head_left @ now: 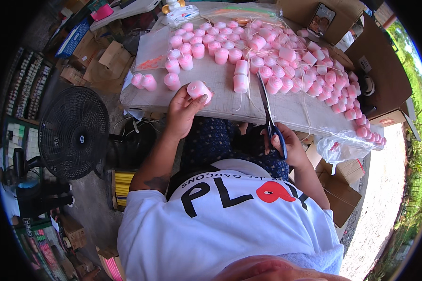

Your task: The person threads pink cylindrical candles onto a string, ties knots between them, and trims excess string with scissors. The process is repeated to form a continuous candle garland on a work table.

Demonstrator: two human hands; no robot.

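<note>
left hand [183, 110] grips a small pink candle [198, 89] at the near edge of the worktable [220, 100]; fingers wrapped round its side, thumb on top, candle tipped slightly toward the person. right hand [286, 147] holds scissors [267, 110] low by the lap, fingers curled shut through the dark loops, blades nearly closed and pointing up across the table edge toward the pile of pink candles [286, 61].

whitish wicks trail loose over the table between the candles; two candles [241, 76] stand stacked just left of the blade tips. can't tell whether the held candle has a wick sticking out, too small.

looks like wick trimming, one candle at a time. to do it well:
- bring the candle to the blades, not the blades into the pile; tips sit close to the stacked pair and could knock it.
- turn the candle so the wick end faces the scissors, keep fingertips [203, 99] back from that end.
- open blades only a little, cut near the wax, square.
- keep done ones apart, e.g. with the few candles at the left edge [150, 82].

a floor fan [72, 133] stands left of the knee; clear plastic bag [344, 143] hangs off the table at right.
</note>
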